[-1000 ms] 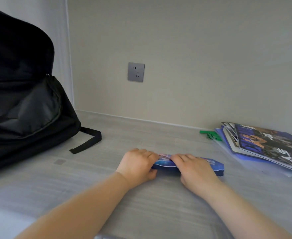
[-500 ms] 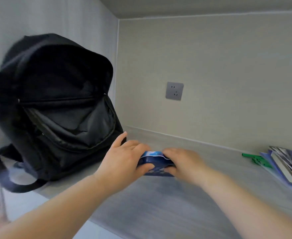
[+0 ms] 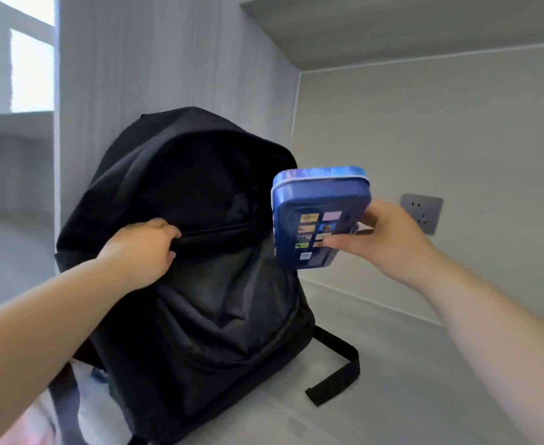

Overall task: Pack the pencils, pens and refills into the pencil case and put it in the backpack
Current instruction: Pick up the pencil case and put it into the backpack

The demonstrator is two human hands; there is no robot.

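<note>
A black backpack (image 3: 200, 316) stands upright on the grey desk (image 3: 392, 380), its main compartment gaping open at the top. My left hand (image 3: 145, 248) grips the front edge of that opening by the zipper. My right hand (image 3: 389, 242) holds a closed blue pencil case (image 3: 319, 216) in the air, its underside with small coloured stickers turned toward me. The case hangs just right of the backpack's opening, near its upper right rim. No loose pencils, pens or refills are in view.
A grey wall socket (image 3: 423, 213) sits on the back wall behind my right hand. A black strap (image 3: 338, 374) lies on the desk to the right of the bag. A shelf (image 3: 425, 20) runs overhead, and a side panel (image 3: 168, 59) stands behind the backpack.
The pencil case has left the desk and now hangs in my right hand alone beside the backpack's opening. My left hand let go of it and took hold of the bag's rim.
</note>
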